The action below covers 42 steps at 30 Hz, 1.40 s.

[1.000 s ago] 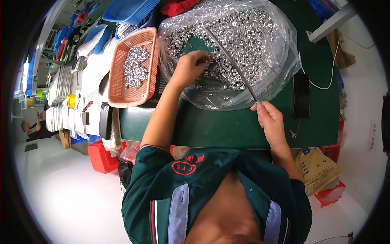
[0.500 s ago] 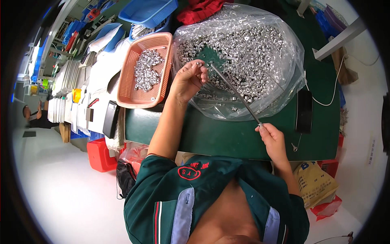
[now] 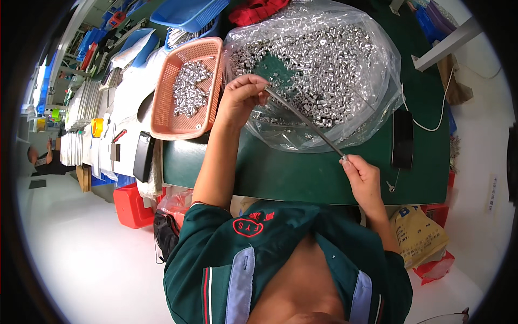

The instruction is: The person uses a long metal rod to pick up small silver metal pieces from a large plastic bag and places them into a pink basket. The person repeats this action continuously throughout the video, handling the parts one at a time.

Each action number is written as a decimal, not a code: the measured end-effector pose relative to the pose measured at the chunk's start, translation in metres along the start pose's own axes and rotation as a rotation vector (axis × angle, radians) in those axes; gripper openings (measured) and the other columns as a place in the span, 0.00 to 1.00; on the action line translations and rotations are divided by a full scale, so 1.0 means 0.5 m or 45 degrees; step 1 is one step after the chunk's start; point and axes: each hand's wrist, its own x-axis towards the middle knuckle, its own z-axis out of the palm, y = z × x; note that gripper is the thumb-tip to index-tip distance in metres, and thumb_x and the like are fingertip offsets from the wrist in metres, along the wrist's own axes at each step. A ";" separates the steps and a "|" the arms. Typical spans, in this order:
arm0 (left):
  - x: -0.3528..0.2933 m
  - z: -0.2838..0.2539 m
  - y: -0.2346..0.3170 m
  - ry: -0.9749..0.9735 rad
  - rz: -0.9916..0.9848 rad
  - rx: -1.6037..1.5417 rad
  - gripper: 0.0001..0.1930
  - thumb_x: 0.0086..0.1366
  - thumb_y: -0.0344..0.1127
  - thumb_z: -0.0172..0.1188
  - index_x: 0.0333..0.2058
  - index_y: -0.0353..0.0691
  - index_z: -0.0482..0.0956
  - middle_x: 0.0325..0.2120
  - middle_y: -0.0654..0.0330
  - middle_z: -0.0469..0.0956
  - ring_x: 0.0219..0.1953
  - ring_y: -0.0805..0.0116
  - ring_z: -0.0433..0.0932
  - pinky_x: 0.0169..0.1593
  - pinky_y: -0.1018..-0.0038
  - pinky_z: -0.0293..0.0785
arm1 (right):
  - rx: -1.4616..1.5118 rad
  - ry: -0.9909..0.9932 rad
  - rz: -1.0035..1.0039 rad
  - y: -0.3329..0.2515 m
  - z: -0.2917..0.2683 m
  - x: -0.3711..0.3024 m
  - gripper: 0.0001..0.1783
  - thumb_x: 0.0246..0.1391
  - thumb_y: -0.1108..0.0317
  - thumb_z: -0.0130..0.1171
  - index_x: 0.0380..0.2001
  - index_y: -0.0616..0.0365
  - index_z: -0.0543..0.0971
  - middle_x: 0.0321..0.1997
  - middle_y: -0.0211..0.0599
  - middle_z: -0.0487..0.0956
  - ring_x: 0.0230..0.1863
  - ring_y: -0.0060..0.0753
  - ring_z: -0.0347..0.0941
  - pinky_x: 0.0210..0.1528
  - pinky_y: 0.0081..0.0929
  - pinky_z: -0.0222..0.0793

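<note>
My right hand [image 3: 362, 175] grips the near end of a long, thin metal rod [image 3: 307, 123], which slants up and to the left over the edge of a clear plastic bag. At the rod's far tip is my left hand [image 3: 242, 100], thumb and fingers pinched together. A small metal piece seems to be between those fingertips, mostly hidden by them. Many short, shiny metal cylinders [image 3: 329, 65] lie spread in the open clear bag [image 3: 386, 92] beyond my hands. More such pieces [image 3: 189, 92] sit in a pink plastic basket [image 3: 156, 116] left of my left hand.
Blue baskets [image 3: 186, 19] and a red cloth [image 3: 256, 12] are at the back of the green table [image 3: 243, 175]. A black oblong case [image 3: 402, 140] lies at right, another dark case [image 3: 143, 156] at left. A grey table leg [image 3: 450, 46] rises at far right.
My left fingers have closed in and met the rod's far tip; before, they were apart from it, holding a small metal piece. The whole view has shifted slightly.
</note>
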 end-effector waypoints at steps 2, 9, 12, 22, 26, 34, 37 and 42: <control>-0.002 0.017 0.004 0.005 -0.044 0.122 0.05 0.59 0.30 0.62 0.31 0.34 0.79 0.23 0.61 0.78 0.25 0.74 0.74 0.31 0.77 0.70 | -0.105 0.094 -0.129 0.001 0.003 0.001 0.07 0.58 0.69 0.56 0.33 0.64 0.77 0.17 0.31 0.70 0.18 0.16 0.62 0.22 0.20 0.59; -0.021 0.086 -0.011 -0.261 -0.110 0.749 0.12 0.59 0.33 0.65 0.38 0.32 0.81 0.32 0.61 0.81 0.37 0.75 0.77 0.42 0.76 0.73 | 0.276 -0.008 0.149 -0.011 0.024 0.010 0.09 0.60 0.68 0.55 0.35 0.64 0.78 0.18 0.24 0.67 0.21 0.11 0.59 0.23 0.16 0.56; 0.007 0.069 -0.002 0.085 0.189 1.414 0.08 0.57 0.27 0.62 0.36 0.33 0.81 0.32 0.57 0.81 0.35 0.69 0.79 0.41 0.75 0.74 | 0.376 0.004 0.240 -0.002 0.022 0.012 0.10 0.61 0.67 0.54 0.35 0.63 0.79 0.18 0.18 0.65 0.21 0.09 0.55 0.23 0.15 0.53; 0.040 0.039 -0.056 -0.309 0.384 2.019 0.09 0.54 0.28 0.59 0.36 0.38 0.80 0.31 0.52 0.77 0.38 0.50 0.76 0.45 0.63 0.72 | 0.419 0.010 0.271 0.017 0.020 0.003 0.10 0.62 0.67 0.54 0.35 0.63 0.79 0.17 0.18 0.63 0.20 0.09 0.54 0.21 0.15 0.50; 0.028 0.041 -0.051 -0.192 0.318 1.821 0.08 0.57 0.28 0.59 0.37 0.37 0.80 0.33 0.55 0.80 0.36 0.58 0.77 0.43 0.67 0.72 | 0.385 -0.004 0.292 0.012 0.015 0.001 0.09 0.61 0.68 0.54 0.35 0.63 0.79 0.16 0.18 0.63 0.20 0.09 0.54 0.21 0.15 0.50; -0.005 -0.020 -0.048 -0.127 0.057 -0.033 0.10 0.61 0.29 0.61 0.41 0.36 0.78 0.35 0.55 0.79 0.33 0.72 0.75 0.39 0.76 0.70 | 0.279 -0.028 0.258 0.016 0.005 -0.003 0.09 0.60 0.69 0.54 0.35 0.63 0.79 0.17 0.20 0.65 0.21 0.09 0.56 0.22 0.15 0.52; -0.005 -0.035 -0.053 -0.192 0.052 -0.222 0.11 0.61 0.31 0.61 0.42 0.36 0.78 0.34 0.56 0.78 0.33 0.70 0.73 0.40 0.74 0.69 | 0.232 -0.059 0.246 0.012 -0.001 -0.009 0.08 0.60 0.69 0.55 0.35 0.64 0.79 0.17 0.21 0.66 0.21 0.10 0.57 0.22 0.16 0.53; -0.005 -0.042 -0.053 -0.216 0.029 -0.328 0.12 0.62 0.32 0.60 0.43 0.36 0.78 0.33 0.56 0.77 0.34 0.69 0.71 0.41 0.72 0.67 | 0.150 -0.108 0.242 0.004 -0.011 -0.018 0.08 0.59 0.69 0.55 0.35 0.64 0.79 0.17 0.23 0.67 0.21 0.11 0.58 0.23 0.16 0.54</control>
